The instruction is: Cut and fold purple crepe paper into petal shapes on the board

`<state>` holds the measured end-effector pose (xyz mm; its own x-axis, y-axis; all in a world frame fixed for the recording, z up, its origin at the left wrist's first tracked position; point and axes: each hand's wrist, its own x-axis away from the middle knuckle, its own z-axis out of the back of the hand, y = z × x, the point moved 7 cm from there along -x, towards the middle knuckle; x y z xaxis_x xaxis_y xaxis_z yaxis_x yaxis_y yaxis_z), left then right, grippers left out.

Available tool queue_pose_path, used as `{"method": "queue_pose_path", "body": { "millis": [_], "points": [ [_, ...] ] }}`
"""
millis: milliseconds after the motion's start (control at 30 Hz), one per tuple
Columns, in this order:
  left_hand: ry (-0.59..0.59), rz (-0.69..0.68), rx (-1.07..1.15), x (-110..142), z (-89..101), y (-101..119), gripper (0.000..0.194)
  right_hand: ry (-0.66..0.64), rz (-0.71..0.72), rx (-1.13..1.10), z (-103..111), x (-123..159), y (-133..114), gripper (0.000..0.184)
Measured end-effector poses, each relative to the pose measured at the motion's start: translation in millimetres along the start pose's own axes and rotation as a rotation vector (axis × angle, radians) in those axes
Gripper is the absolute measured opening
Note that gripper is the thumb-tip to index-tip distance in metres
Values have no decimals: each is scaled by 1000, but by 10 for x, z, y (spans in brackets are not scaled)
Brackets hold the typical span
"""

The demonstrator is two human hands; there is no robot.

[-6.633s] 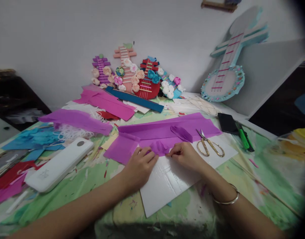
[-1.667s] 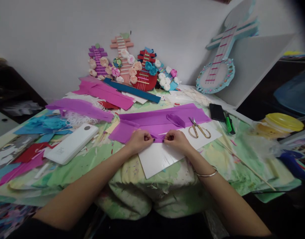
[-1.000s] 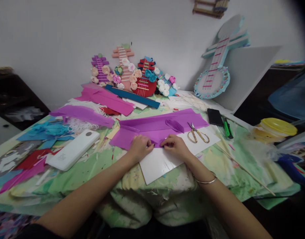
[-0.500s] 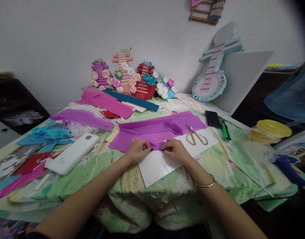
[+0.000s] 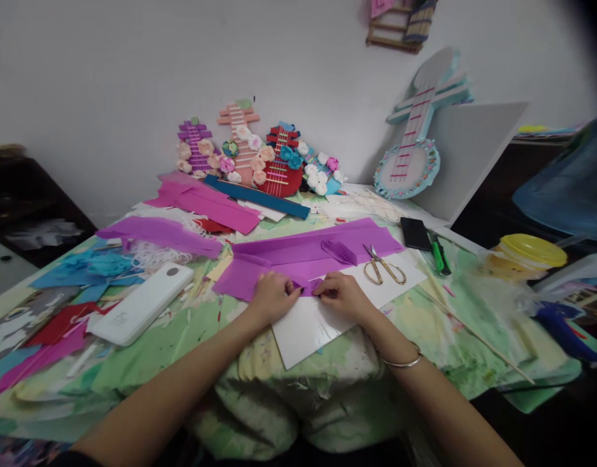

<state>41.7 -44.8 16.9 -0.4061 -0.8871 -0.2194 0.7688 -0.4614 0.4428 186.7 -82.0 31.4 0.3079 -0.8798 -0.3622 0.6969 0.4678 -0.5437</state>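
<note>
Between my hands is a small piece of purple crepe paper (image 5: 308, 287), pinched at both ends. My left hand (image 5: 275, 295) grips its left end with bent fingers. My right hand (image 5: 342, 295) holds the right end between thumb and fingertips. Beneath them lie a larger purple crepe paper sheet (image 5: 298, 253) and a white board (image 5: 305, 337). A small folded purple piece (image 5: 338, 251) rests on the sheet. Gold-handled scissors (image 5: 383, 267) lie partly open to the right of my right hand.
Decorated paper lutes (image 5: 279, 168) lean on the wall, with a larger pale-blue one (image 5: 409, 165) at right. A white power bank (image 5: 143, 305) and coloured paper scraps lie left. A green cutter (image 5: 439, 254), a thin stick (image 5: 483, 340) and a yellow-lidded tub (image 5: 532, 251) are at right.
My left hand has turned slightly and its fingers have closed in on the small purple piece. My right hand keeps its pinch almost in place. The view has shifted slightly.
</note>
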Motion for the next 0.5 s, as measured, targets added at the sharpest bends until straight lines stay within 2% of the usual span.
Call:
{"method": "queue_pose_path", "body": {
  "millis": [500],
  "points": [
    [-74, 32, 60, 51, 92, -26, 15, -43, 104, 123, 31, 62, -40, 25]
  ]
}}
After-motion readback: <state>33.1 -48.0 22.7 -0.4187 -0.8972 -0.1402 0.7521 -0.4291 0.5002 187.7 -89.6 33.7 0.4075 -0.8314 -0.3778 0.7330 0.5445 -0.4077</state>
